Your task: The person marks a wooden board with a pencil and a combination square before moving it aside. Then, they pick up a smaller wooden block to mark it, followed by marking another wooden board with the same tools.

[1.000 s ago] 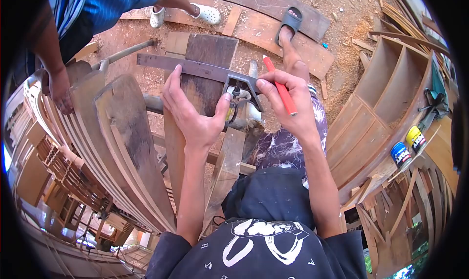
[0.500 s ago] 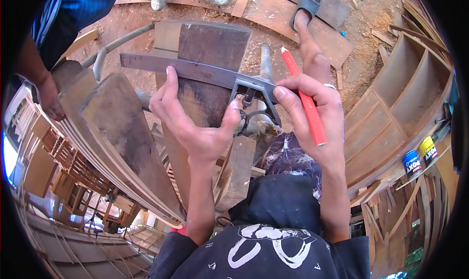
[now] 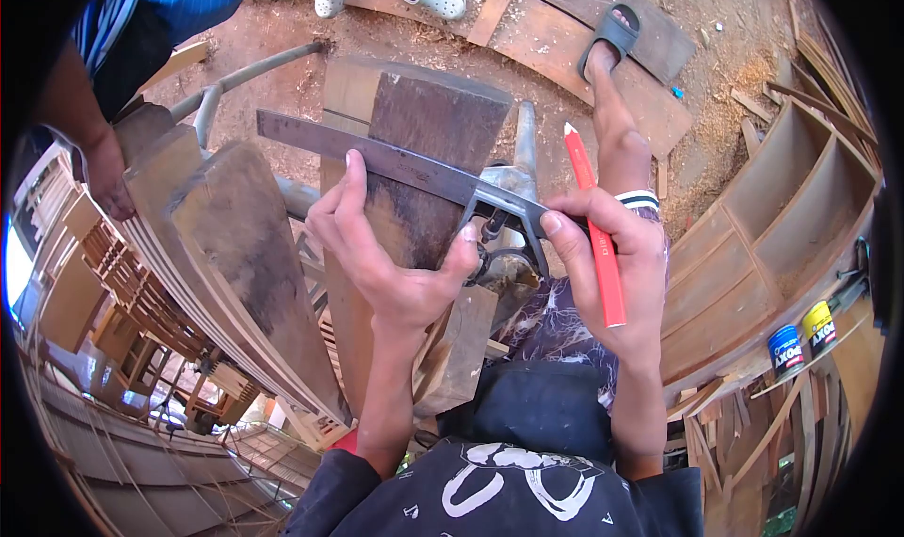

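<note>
A combination square point(image 3: 377, 159) is held over a dark-stained wooden board point(image 3: 438, 118), its steel blade pointing left and its head at the right. My left hand point(image 3: 391, 273) supports it from below, with the index fingertip at the blade and the thumb against the head. My right hand point(image 3: 621, 264) pinches the right end of the head between thumb and fingers. A red carpenter's pencil point(image 3: 607, 273) is also tucked in that hand, its tip pointing up and away from me. Whether the square touches the board is hard to tell.
Stacked wooden boards point(image 3: 240, 226) stand at my left, with another person's hand point(image 3: 111, 184) on them. A wooden shelf unit point(image 3: 753, 245) is at the right, near blue point(image 3: 785, 349) and yellow point(image 3: 818, 322) epoxy cans. Sawdust covers the ground, where planks point(image 3: 565, 43) lie.
The whole view has shifted slightly, so most things sit further right and lower. Both hands keep the same hold on the square and pencil.
</note>
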